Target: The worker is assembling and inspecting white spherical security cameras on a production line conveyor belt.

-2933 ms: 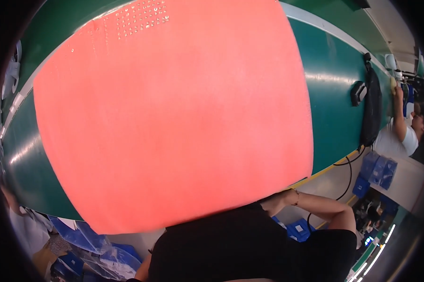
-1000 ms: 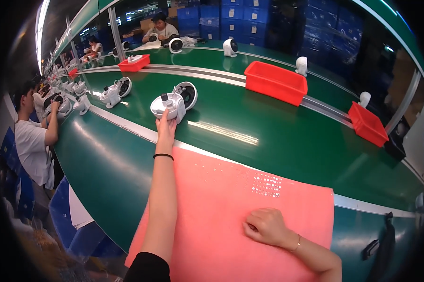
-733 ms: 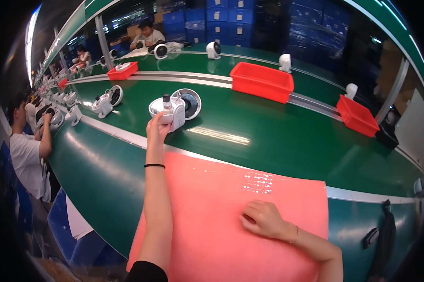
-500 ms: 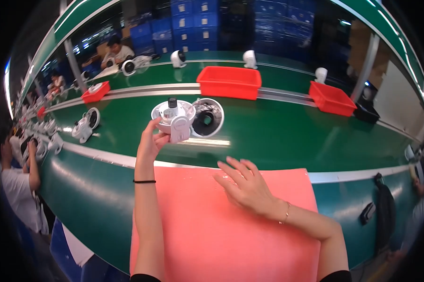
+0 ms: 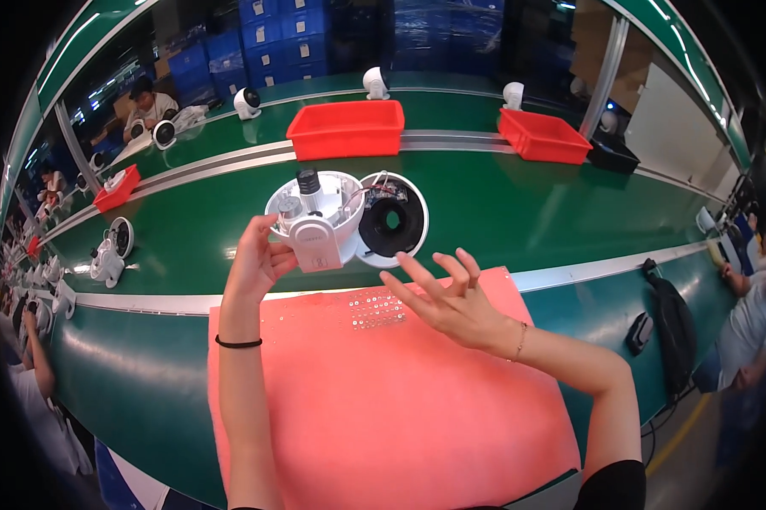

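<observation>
My left hand (image 5: 260,259) is closed on the side of an opened white camera housing (image 5: 325,242), above the far edge of the pink mat. Inside its round shell stand a black ribbed lens barrel (image 5: 309,181) and a silver motor-like cylinder (image 5: 290,207). Thin wires run from it to a round white cover with a black inside (image 5: 391,219), which hangs open on the right. My right hand (image 5: 455,306) hovers over the mat near this cover, fingers spread and holding nothing. Beneath its fingertips, several rows of small screws (image 5: 377,310) lie on the pink mat (image 5: 383,391).
Beyond the mat runs a green conveyor (image 5: 476,204). Red bins (image 5: 349,132) stand along its far rail. Several white camera units (image 5: 109,255) sit at the left. A black pouch-like item (image 5: 672,327) lies on the bench at right. Co-workers sit at both sides.
My view has shifted to the right. The camera housing is nearer, its inside and cover more visible. The screw rows now show beside my right hand, whose fingers have spread and lifted.
</observation>
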